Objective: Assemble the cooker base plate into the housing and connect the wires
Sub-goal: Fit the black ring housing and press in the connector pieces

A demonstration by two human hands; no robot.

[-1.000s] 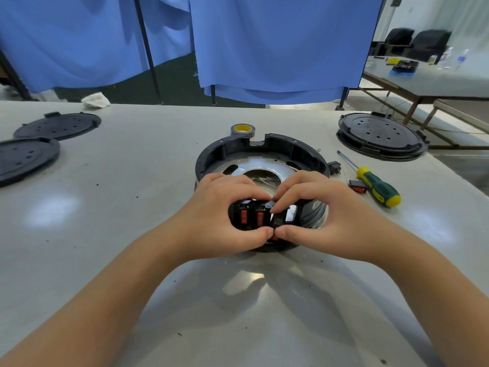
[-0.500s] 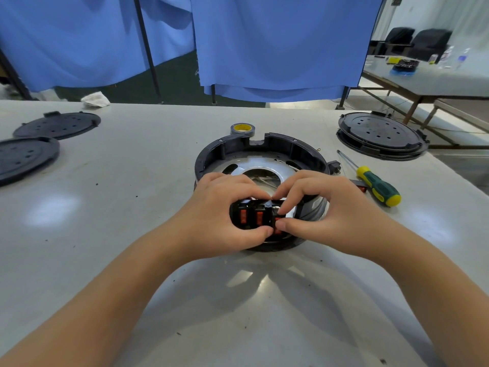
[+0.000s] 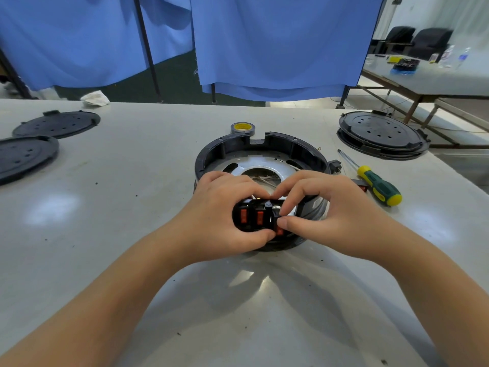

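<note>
A round dark cooker housing [image 3: 291, 149] lies on the grey table, with a silver metal plate [image 3: 248, 166] inside it and thin wires showing through the plate's centre hole. At the housing's near rim is a black switch panel [image 3: 251, 217] with red rocker switches. My left hand [image 3: 225, 221] grips the panel's left side, thumb below and fingers over the top. My right hand [image 3: 325, 210] pinches a small red switch [image 3: 279, 230] at the panel's right end between thumb and forefinger. The hands hide the near rim.
A green and yellow screwdriver [image 3: 378, 185] lies right of the housing. Behind the housing stands a grey tape roll [image 3: 242, 127]. Black round lids lie at the far right [image 3: 381, 133] and far left [image 3: 57, 124], [image 3: 23, 157]. Blue curtains hang beyond the table.
My right thumb and forefinger have closed further in on the right end of the switch panel. The left hand and the housing have stayed put.
</note>
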